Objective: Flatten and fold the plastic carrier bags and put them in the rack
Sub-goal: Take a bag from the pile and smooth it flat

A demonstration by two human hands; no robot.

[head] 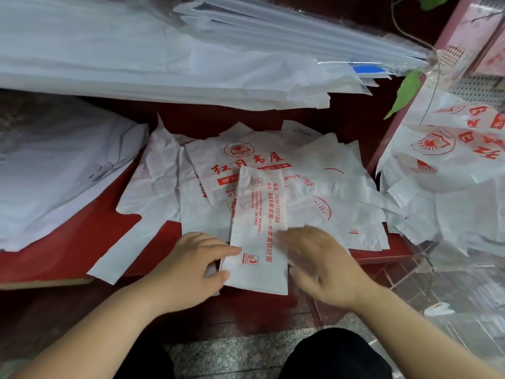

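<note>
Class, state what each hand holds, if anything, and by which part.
Nothing is gripped. The left hand presses the folded bag at its near left edge; the blurred right hand lies open at its right edge.

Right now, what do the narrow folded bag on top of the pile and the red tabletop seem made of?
The folded bag: thin white plastic film, matt, red print; fine crinkles and crisp folds suggest it. The red tabletop: hard, smooth, probably painted or laminated board; a pale raw edge shows at its front left.

left hand (188, 266) touching folded bag (259, 214), blurred right hand (322, 266) alongside, loose bags (341, 192) beneath
</note>
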